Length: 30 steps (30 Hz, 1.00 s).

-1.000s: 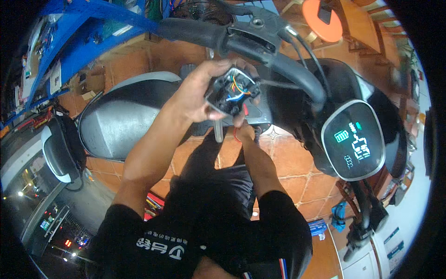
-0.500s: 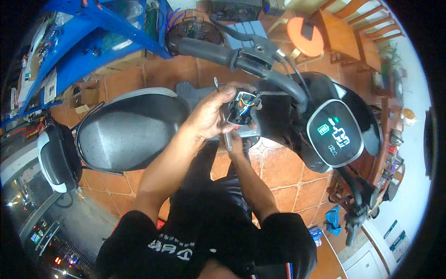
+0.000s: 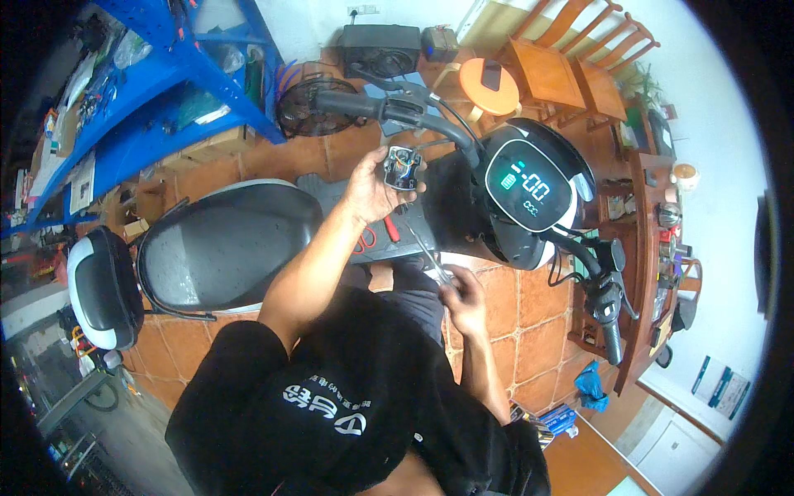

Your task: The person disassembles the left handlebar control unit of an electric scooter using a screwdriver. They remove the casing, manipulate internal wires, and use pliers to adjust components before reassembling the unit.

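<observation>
My left hand point(image 3: 368, 186) grips a small opened handlebar switch housing point(image 3: 403, 183), its inside facing up with thin coloured wires showing. Lower and to the right, my right hand point(image 3: 467, 302) closes round a long slim silver tool point(image 3: 428, 253); its exact kind is unclear. The tool's far end points up-left toward the housing, apart from it. On the scooter's footboard below my left hand lie a red-handled tool point(image 3: 391, 230) and red-handled scissors point(image 3: 364, 240).
The scooter's black seat point(image 3: 231, 240) is at left, its lit display point(image 3: 529, 186) at right. The left handlebar grip point(image 3: 347, 103) reaches across beyond my hands. A blue shelf rack point(image 3: 248, 83) stands far left, an orange-topped stool point(image 3: 488, 87) at the back.
My right hand has moved from beneath the housing toward the right and nearer to me, carrying the silver tool. The view has shifted, and the footboard's red-handled tools now show.
</observation>
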Each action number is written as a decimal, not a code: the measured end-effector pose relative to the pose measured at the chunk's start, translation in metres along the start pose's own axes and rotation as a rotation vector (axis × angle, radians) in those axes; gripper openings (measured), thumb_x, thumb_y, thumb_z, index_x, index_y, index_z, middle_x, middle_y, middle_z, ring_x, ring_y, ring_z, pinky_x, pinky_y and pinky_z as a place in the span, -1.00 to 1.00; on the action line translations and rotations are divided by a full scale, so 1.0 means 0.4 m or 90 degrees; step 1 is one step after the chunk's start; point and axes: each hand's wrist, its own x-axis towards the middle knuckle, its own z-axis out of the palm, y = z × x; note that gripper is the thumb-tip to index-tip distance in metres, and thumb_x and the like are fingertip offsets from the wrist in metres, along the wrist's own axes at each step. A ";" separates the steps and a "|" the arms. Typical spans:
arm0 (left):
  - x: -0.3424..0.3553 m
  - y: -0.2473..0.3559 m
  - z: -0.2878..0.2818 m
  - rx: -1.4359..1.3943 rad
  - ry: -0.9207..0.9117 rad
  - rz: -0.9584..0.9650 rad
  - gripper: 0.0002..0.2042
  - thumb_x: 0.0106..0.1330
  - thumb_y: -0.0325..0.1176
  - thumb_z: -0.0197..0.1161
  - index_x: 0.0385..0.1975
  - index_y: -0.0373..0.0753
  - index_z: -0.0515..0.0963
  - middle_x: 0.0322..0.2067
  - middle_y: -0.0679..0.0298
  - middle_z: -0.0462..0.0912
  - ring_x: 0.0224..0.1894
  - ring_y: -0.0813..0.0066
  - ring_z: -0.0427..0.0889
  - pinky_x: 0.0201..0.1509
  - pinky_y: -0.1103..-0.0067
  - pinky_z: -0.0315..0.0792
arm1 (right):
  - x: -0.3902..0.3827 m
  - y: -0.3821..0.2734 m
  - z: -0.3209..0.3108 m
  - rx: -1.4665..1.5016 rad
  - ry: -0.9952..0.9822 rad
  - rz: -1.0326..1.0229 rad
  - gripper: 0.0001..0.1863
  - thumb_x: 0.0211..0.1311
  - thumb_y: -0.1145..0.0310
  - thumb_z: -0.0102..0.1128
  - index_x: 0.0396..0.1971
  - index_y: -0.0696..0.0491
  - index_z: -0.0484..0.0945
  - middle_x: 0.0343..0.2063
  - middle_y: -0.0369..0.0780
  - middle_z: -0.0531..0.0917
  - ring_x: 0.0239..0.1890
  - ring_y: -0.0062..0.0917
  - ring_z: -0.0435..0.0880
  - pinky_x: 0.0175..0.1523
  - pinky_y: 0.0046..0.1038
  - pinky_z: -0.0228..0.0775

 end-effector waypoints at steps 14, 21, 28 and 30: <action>-0.013 -0.017 0.056 0.139 0.129 0.032 -0.48 0.41 0.14 -0.13 -0.12 -0.23 0.51 -0.35 0.12 0.65 -0.48 0.22 0.66 -0.55 0.52 0.52 | 0.320 -0.233 0.094 0.090 0.044 -0.037 -0.72 0.28 0.29 0.14 -0.13 0.15 0.57 -0.42 -0.33 0.58 -0.46 -0.75 0.43 -0.41 -0.60 0.31; -0.005 -0.007 0.057 0.218 0.152 0.111 -0.57 0.44 0.05 -0.08 -0.16 -0.24 0.45 -0.40 0.18 0.64 -0.50 0.32 0.65 -0.54 0.52 0.46 | 0.418 -0.266 0.170 0.377 -0.028 0.023 -0.84 0.23 0.33 0.26 -0.32 0.06 0.50 -0.60 -0.35 0.49 -0.63 -0.69 0.40 -0.57 -0.62 0.26; 0.016 -0.011 0.064 0.249 0.244 0.242 -0.59 0.46 0.01 -0.07 -0.12 -0.26 0.45 -0.31 0.19 0.63 -0.33 0.36 0.65 -0.39 0.45 0.52 | 0.429 -0.249 0.176 0.420 -0.046 -0.010 -0.94 0.28 0.45 0.18 -0.29 0.07 0.55 -0.65 -0.40 0.48 -0.71 -0.76 0.30 -0.61 -0.62 0.13; 0.025 -0.012 0.048 0.271 0.228 0.292 -0.57 0.45 0.01 -0.05 -0.09 -0.28 0.46 -0.21 0.17 0.63 -0.19 0.33 0.64 -0.14 0.39 0.56 | 0.434 -0.241 0.169 0.417 -0.075 -0.019 -0.95 0.28 0.45 0.18 -0.30 0.08 0.57 -0.68 -0.42 0.47 -0.73 -0.79 0.27 -0.63 -0.64 0.10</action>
